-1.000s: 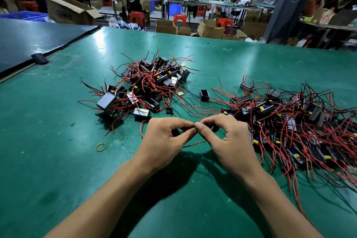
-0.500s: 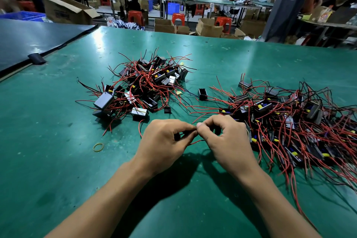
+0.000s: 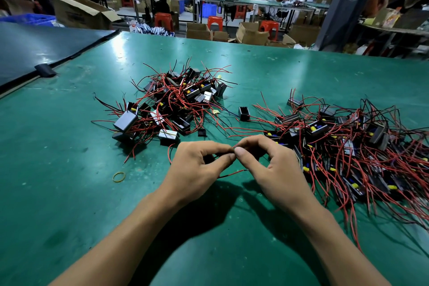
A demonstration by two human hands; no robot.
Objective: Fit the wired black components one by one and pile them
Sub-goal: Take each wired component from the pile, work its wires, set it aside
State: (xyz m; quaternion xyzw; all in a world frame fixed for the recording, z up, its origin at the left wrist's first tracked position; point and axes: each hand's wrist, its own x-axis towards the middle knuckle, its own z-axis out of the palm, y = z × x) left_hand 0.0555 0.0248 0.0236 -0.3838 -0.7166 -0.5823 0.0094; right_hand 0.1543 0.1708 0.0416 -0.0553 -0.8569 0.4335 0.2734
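My left hand (image 3: 197, 167) and my right hand (image 3: 274, 169) meet thumb to thumb over the green table (image 3: 69, 193). Together they pinch a small black wired component (image 3: 210, 158), mostly hidden under the fingers; its red wire (image 3: 232, 173) trails out below the thumbs. A pile of black components with red wires (image 3: 171, 104) lies beyond my left hand. A larger tangled heap of wired components (image 3: 352, 146) spreads to the right of my right hand. One loose black housing (image 3: 243, 113) stands between the two piles.
A yellow rubber band (image 3: 119, 176) lies on the table left of my left hand. A small black cap (image 3: 202, 132) sits just beyond my hands. A dark mat (image 3: 34, 49) covers the far left. Cardboard boxes, red stools and people fill the background.
Both hands stay together at the same spot, with fingers shifting slightly on the small component. The camera view has tilted a little.
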